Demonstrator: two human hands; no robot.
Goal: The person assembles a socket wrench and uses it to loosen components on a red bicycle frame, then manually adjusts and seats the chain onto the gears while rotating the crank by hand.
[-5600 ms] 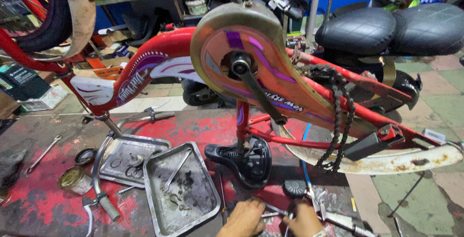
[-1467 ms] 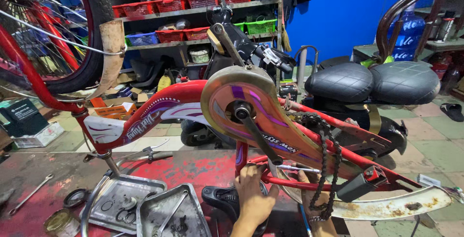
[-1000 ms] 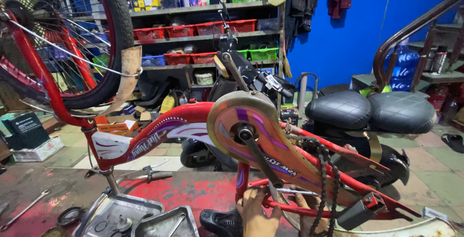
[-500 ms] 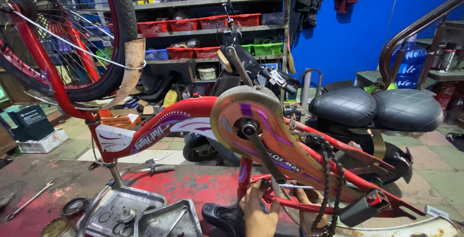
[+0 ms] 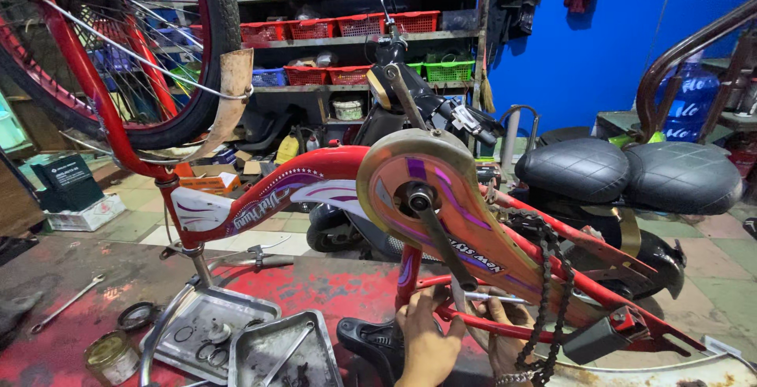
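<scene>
Left hand wrapped around the lower red frame tube, steadying the upturned bicycle on its black saddle. Right hand just beyond, fingers pinched on a thin silver tool poking between tubes beneath the crank arm. Loose chain dangling beside. Metal trays on the red floor, leftward. Farther back, front wheel raised, shelves behind.

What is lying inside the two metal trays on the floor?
The left tray holds several small rings and washers. The right tray holds a long thin tool and dark, greasy bits. Its lower part is cut off by the picture edge, so anything there cannot be seen.
</scene>
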